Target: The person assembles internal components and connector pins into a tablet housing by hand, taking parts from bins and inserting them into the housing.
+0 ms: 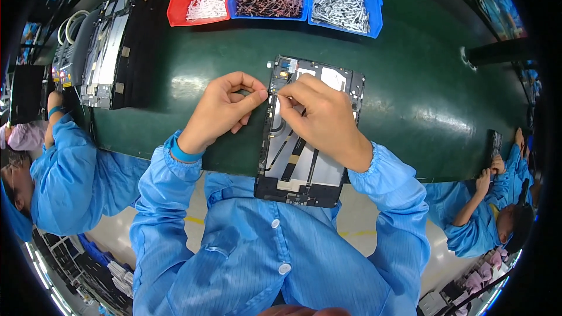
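Observation:
An opened tablet (275, 158) lies in front of me with its inner side up, showing a pale battery, dark flat cables and small circuit parts. Its near end juts past the table's edge. My left hand (225, 105), with a blue band at the wrist, is at the tablet's upper left edge, thumb and forefinger pinched together. Over the upper middle of the tablet is my right hand (322, 114), its thumb and fingertips also pinched, close to the left fingertips. Whatever small thing the fingertips hold is too small to make out.
At the far side stand a red bin (175, 6) of white small parts, a blue bin (240, 16) of brownish ones and another blue bin (374, 20) of silvery ones. Several opened tablets (111, 52) stand stacked at the left. Co-workers in blue sit on both sides.

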Demonstrator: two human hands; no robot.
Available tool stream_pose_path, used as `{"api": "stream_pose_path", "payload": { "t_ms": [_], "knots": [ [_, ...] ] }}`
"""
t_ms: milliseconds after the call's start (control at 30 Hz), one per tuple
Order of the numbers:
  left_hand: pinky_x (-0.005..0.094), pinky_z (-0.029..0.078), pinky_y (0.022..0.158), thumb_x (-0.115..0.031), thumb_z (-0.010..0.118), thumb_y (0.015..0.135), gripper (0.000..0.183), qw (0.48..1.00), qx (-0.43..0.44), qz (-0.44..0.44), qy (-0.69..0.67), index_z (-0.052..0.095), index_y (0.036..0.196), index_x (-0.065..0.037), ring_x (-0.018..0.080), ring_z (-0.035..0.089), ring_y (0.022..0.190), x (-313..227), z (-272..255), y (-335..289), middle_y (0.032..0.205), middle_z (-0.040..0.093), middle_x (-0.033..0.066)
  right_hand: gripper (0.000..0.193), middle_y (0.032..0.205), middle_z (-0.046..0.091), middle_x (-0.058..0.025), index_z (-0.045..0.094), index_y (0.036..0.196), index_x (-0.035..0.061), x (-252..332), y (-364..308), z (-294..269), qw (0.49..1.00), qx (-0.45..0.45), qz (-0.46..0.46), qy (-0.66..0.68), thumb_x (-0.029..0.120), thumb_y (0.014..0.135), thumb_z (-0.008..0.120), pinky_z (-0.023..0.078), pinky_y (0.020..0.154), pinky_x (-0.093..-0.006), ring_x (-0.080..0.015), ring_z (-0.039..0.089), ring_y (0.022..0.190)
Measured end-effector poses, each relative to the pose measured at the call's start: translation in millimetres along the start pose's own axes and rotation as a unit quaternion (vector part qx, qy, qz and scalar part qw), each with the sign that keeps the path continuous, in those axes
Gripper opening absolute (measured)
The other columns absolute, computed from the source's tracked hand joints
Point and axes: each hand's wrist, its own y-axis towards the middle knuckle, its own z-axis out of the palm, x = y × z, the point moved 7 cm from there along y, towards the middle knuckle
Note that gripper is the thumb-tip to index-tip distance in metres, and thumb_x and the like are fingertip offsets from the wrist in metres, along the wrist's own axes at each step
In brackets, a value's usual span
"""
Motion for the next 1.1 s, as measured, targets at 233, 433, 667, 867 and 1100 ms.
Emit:
{"api": "stream_pose_path", "payload": {
  "t_ms": [233,433,667,867,1100],
  "knots": [
    [0.0186,0.039,0.041,-0.011,0.071,0.096,0.015,1.0,-0.001,0.0,0.015,0.064,0.102,0.002,0.0028,0.055,0.056,-3.8,1.0,2.7,0.082,0.065,0.0017,0.007,0.081,0.064,-0.0071,0.069,0.09,0.0038,-1.5,0.7,0.8,1.0,0.012,0.005,-0.011,0.004,0.085,0.072,0.054,0.056,-0.0321,-0.0219,0.068,0.066],
    [0.0192,0.038,0.04,-0.011,0.071,0.096,0.016,0.999,-0.014,-0.001,0.038,0.064,0.101,0.003,0.003,0.053,0.052,-3.0,1.1,2.4,0.069,0.064,0.0015,0.007,0.081,0.064,-0.0061,0.069,0.09,0.0048,-1.5,-0.2,-1.0,1.0,0.01,-0.001,-0.014,0.005,0.083,0.072,0.053,0.055,-0.0329,-0.0229,0.066,0.064],
    [0.0196,0.038,0.04,-0.011,0.07,0.096,0.015,0.997,-0.023,0.027,0.071,0.063,0.102,0.002,0.0029,0.052,0.049,-4.2,4.1,-0.9,0.062,0.062,0.0001,0.006,0.081,0.061,-0.0049,0.066,0.087,0.0066,-1.2,-2.5,1.1,0.999,0.002,-0.015,-0.029,0.01,0.085,0.071,0.051,0.051,-0.0356,-0.0238,0.065,0.061],
    [0.0196,0.043,0.043,-0.01,0.07,0.097,0.015,0.997,-0.03,0.052,0.051,0.063,0.101,0.002,0.0039,0.057,0.055,-0.6,1.9,1.5,0.066,0.063,0.0014,0.01,0.079,0.057,-0.004,0.062,0.084,0.0074,-0.3,-3.2,0.9,0.999,-0.019,-0.036,-0.027,0.014,0.087,0.069,0.049,0.047,-0.0372,-0.0239,0.063,0.058],
    [0.0198,0.046,0.046,-0.01,0.07,0.097,0.013,0.999,-0.012,0.03,0.038,0.064,0.101,0.001,0.0052,0.059,0.059,0.0,1.2,2.8,0.072,0.064,0.0012,0.006,0.081,0.062,-0.0059,0.068,0.089,0.006,-2.4,-2.6,1.1,1.0,0.017,0.004,-0.022,0.01,0.086,0.071,0.052,0.053,-0.037,-0.0256,0.065,0.063]
  ]
}}
